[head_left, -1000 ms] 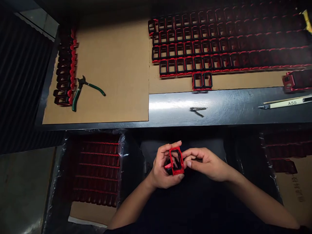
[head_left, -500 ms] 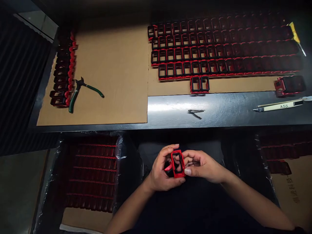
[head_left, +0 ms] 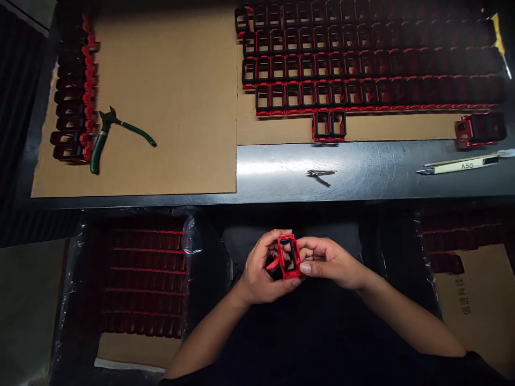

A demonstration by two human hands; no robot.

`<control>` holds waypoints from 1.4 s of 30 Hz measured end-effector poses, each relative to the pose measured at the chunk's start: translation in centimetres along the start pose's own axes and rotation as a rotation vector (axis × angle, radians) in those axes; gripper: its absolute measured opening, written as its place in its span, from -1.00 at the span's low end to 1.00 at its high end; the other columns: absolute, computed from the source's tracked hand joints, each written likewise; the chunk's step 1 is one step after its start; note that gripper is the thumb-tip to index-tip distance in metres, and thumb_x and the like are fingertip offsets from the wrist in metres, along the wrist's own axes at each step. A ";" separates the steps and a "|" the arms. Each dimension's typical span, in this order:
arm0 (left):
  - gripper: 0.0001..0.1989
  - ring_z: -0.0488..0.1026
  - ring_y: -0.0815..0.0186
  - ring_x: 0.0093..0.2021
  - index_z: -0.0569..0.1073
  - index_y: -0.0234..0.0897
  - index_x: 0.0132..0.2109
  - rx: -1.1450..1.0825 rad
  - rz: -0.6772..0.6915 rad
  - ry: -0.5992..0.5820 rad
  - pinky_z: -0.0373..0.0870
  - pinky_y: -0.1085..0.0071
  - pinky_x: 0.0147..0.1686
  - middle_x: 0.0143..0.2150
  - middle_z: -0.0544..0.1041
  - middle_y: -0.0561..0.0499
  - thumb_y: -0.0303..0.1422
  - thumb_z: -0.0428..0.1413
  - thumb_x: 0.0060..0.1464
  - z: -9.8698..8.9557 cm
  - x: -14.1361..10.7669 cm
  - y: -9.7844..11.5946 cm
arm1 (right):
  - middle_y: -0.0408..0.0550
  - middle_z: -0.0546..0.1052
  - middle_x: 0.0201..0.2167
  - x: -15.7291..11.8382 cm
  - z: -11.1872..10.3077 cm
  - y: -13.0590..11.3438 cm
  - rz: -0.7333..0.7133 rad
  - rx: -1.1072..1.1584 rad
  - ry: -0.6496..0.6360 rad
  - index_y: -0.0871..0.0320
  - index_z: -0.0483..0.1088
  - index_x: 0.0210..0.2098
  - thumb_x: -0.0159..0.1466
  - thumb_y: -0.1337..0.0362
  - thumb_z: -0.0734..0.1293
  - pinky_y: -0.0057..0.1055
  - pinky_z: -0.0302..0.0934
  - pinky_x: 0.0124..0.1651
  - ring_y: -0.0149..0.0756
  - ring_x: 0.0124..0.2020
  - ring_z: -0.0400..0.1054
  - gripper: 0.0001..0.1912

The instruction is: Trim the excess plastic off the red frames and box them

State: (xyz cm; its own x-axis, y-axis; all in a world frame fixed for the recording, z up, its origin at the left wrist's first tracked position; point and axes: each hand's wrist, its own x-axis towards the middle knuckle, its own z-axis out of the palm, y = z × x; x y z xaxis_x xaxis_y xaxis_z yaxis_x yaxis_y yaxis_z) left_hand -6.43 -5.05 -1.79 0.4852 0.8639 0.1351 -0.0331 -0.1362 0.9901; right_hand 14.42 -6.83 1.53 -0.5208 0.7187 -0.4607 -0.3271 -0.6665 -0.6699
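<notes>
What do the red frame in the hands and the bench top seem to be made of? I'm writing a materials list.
Red frame: probably moulded plastic, matte red with a black inner rim, thin-walled. Bench top: looks like bare metal, with a streaky sheen and fine scratches. Both hands, left hand and right hand, grip the frame.

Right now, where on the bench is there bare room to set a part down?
Two free patches: the left cardboard sheet between the green-handled pliers and the rows of red frames, and the bare metal strip between the small clip and the A55 tool. The right cardboard is crowded with frames. Both hands hold one red frame below the bench.
</notes>
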 end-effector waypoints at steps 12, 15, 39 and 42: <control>-0.16 0.55 0.10 0.09 0.15 -0.17 0.36 0.046 -0.043 -0.014 0.52 0.21 0.10 0.21 0.47 -0.24 -0.20 0.35 0.03 -0.1 0.1 0.1 | -0.09 0.57 -0.31 0.3 -0.1 0.4 -0.008 -0.045 0.036 0.20 0.48 0.01 0.20 0.07 0.52 -0.36 0.33 -0.09 -0.35 -0.29 0.47 -0.52; -0.17 0.55 0.10 0.10 0.12 -0.18 0.36 0.103 -0.007 -0.026 0.53 0.20 0.08 0.22 0.45 -0.25 -0.29 0.32 0.04 -0.1 0.5 0.1 | -0.04 0.58 -0.22 0.4 -0.2 0.6 -0.050 -0.016 0.053 0.18 0.47 -0.03 0.18 0.13 0.54 -0.38 0.35 -0.06 -0.35 -0.22 0.50 -0.56; -0.59 0.52 0.24 0.10 0.49 -0.01 0.12 0.729 -0.787 0.231 0.41 0.44 0.12 0.07 0.58 0.11 -0.35 0.26 0.10 -9.5 -9.7 6.4 | 0.07 0.58 0.04 9.3 3.5 -0.6 -0.426 -1.349 -0.350 0.06 0.33 0.25 0.25 -0.01 0.40 -0.21 0.51 -0.01 -0.08 -0.07 0.56 -0.38; -0.61 0.47 0.14 0.15 0.42 -0.20 0.19 0.806 -1.151 0.532 0.39 0.18 0.19 0.14 0.51 -0.10 -0.42 0.15 0.24 -14.1 -18.5 7.0 | 0.08 0.57 0.09 10.6 2.7 0.2 -0.321 -1.337 -0.315 0.07 0.36 0.23 0.29 -0.06 0.35 -0.25 0.52 -0.03 -0.07 0.00 0.55 -0.41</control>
State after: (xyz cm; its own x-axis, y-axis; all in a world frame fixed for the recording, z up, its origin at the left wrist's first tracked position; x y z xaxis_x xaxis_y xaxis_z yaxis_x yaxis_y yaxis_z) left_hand -27.96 -15.14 3.15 -0.4607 0.7277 -0.5082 0.6974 0.6509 0.2998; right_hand 6.72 0.13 -1.92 -0.7778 0.6088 -0.1559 0.4285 0.3322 -0.8403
